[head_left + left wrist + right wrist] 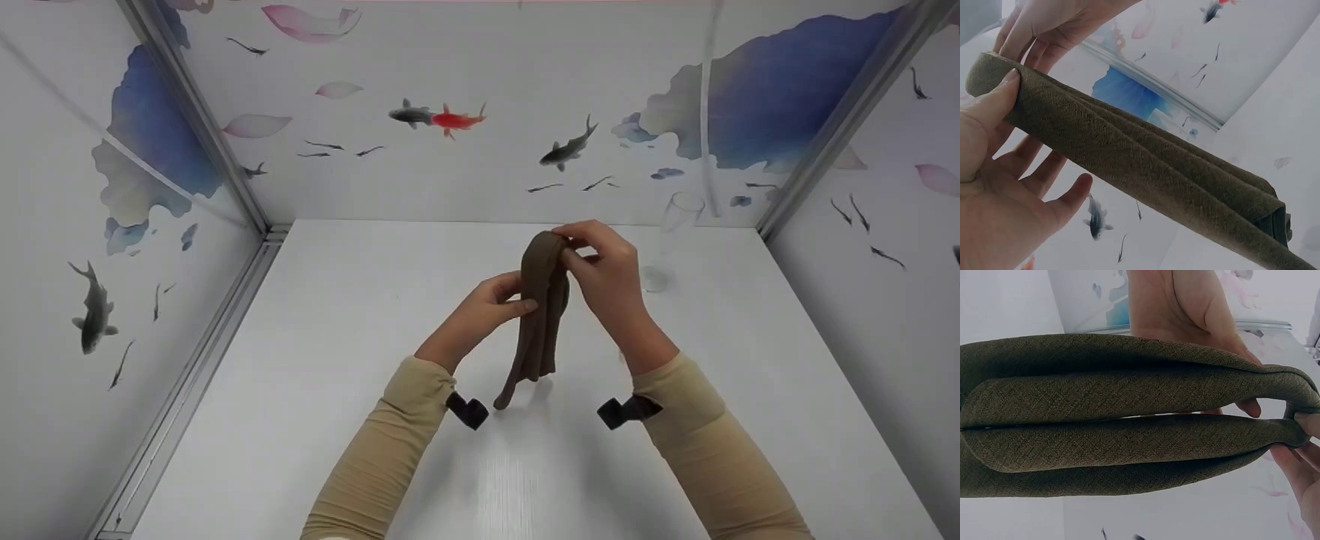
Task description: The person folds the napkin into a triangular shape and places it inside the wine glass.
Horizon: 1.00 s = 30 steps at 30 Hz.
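A brown cloth (540, 315), folded lengthwise into a thick strip, hangs doubled over between both hands above the white table. At its upper fold, my right hand (609, 262) pinches the cloth between thumb and fingers. My left hand (486, 306) holds it from the left side, thumb across the front and fingers behind. In the left wrist view the layers of the cloth (1140, 163) run down to the lower right. Two rolled inner edges of the cloth (1100, 402) lie side by side in the right wrist view.
A tall clear glass (666, 240) stands at the back right of the white table (337, 337), behind my right hand. Printed white panels (480, 172) with fish and petals wall the back and both sides, joined by metal posts (202, 112).
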{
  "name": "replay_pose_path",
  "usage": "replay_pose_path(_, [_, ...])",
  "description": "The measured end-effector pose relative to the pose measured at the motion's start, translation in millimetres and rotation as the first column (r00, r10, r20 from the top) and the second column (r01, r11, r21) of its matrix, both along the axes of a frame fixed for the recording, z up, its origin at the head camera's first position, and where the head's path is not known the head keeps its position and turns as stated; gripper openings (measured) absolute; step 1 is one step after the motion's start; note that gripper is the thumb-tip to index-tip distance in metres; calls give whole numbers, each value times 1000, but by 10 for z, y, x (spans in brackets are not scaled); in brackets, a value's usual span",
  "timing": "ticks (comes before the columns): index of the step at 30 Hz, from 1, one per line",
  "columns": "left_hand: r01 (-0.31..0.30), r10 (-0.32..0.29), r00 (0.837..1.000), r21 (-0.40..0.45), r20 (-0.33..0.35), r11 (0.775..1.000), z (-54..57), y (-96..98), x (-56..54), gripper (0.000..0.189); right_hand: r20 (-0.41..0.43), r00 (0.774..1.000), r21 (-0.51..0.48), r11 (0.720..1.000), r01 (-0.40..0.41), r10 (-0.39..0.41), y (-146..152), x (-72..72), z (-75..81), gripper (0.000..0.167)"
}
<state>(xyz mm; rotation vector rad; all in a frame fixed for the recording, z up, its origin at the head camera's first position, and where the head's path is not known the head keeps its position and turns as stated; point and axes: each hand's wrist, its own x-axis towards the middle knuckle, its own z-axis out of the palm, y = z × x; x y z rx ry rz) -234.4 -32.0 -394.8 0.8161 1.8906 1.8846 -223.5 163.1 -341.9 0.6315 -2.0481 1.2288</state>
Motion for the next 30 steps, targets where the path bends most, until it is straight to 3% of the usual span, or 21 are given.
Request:
replay_pose_path(6, [98, -98, 995, 9, 1, 995, -39, -5, -22, 40, 0, 999, 19, 999, -32, 32, 15, -3, -26, 23])
replay_pose_path(11, [116, -115, 993, 16, -29, 993, -14, 31, -21, 43, -10, 999, 22, 999, -45, 45, 47, -14, -31, 24])
replay_pose_path(17, [54, -53, 994, 5, -94, 999, 35, 64, -24, 41, 7, 998, 4, 998, -58, 58, 65, -26, -14, 26])
replay_pose_path(21, [-3, 1, 995, -18, -103, 1000, 69, 65, -3, 39, 45, 994, 18, 995, -97, 96, 73, -15, 12, 25])
replay_pose_path(30, [-85, 82, 993, -33, -86, 996, 104, 45, -36, 45, 258, 954, -53, 989, -141, 150, 197, 58, 49, 25])
